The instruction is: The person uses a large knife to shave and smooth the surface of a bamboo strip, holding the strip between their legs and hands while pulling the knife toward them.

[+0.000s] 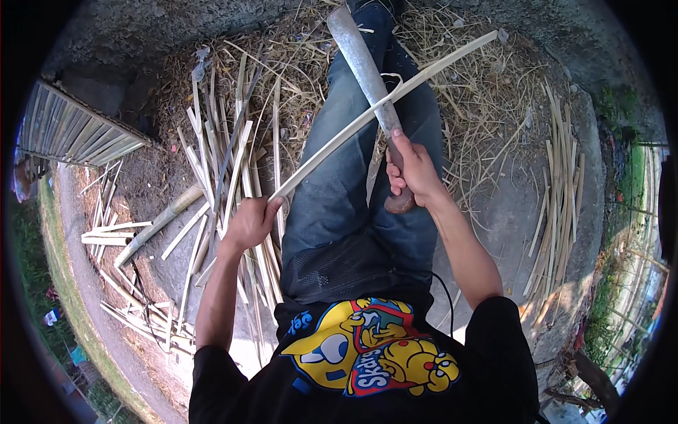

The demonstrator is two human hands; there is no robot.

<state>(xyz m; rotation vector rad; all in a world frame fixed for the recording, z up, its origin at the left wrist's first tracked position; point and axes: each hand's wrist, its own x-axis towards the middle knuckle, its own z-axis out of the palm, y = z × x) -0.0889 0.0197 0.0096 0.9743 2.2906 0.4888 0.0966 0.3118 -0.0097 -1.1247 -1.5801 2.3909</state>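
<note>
A long pale bamboo strip (332, 145) slants across my legs, rising to the upper right. Its lower end is in my left hand (251, 221), whose fingers are closed round it. My right hand (415, 169) grips the dark wooden handle of a machete (357, 56), its broad worn blade pointing up and away over my thighs. The blade crosses the strip near the strip's middle, seemingly against it. A thin curled shaving (393, 79) stands up from the strip close to the crossing.
Many split bamboo strips (244, 162) lie heaped at my left, beside a thicker bamboo pole (159, 225). Another bundle of strips (561, 191) rests at the right. Shavings (487, 120) litter the ground ahead, up to a rough wall (452, 8). A bamboo slat panel (78, 131) stands far left.
</note>
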